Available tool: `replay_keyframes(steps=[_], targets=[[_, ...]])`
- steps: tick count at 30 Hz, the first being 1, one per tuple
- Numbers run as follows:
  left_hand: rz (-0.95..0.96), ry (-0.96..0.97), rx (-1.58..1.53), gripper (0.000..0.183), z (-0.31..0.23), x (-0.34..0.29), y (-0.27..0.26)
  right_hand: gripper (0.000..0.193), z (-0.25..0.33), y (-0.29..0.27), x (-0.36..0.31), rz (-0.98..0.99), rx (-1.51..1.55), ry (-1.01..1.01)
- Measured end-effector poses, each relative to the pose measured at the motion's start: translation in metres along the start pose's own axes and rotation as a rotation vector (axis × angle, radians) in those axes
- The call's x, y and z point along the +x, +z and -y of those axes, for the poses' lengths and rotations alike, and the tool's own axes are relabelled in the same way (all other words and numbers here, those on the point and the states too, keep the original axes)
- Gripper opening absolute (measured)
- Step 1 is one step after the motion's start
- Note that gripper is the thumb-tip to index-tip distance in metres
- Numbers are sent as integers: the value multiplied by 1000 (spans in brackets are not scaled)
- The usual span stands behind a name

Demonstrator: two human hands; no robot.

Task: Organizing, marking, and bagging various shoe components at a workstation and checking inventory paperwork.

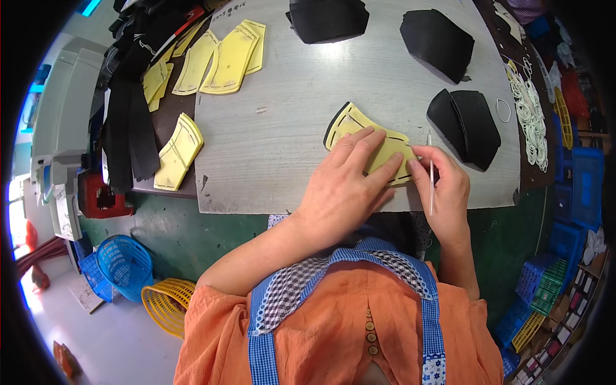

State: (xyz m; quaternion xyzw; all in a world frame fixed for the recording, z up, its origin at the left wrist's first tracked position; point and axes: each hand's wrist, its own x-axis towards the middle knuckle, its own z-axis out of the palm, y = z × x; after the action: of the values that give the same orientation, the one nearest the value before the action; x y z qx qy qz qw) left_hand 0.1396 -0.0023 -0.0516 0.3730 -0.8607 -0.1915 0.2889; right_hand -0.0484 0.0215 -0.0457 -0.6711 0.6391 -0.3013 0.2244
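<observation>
left hand (346, 179): spread flat on yellow template (364, 123) | right hand (447, 186): holds slim pen (432, 192) by template's right edge | template: near side of grey desk (276, 147), black pieces (478, 128) to right

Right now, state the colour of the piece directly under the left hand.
The piece is yellow; the head view shows it best.

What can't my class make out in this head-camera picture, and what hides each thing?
In the head view:
Part of the yellow piece: covered by the left hand.
Far end of the top black piece: cut off by the upper edge.
Right side of the yellow basket: behind the orange sleeve.
Exact tip of the slim tool: too small.
</observation>
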Motion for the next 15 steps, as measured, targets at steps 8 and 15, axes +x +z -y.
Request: replay_keyframes(steps=[8,15], targets=[[-19,-34,42,40,2,-5,3,28,13,-12,49,16,458,-17],[35,-23,70,30,2,-7,6,23,30,40,100,191,-18,-525]])
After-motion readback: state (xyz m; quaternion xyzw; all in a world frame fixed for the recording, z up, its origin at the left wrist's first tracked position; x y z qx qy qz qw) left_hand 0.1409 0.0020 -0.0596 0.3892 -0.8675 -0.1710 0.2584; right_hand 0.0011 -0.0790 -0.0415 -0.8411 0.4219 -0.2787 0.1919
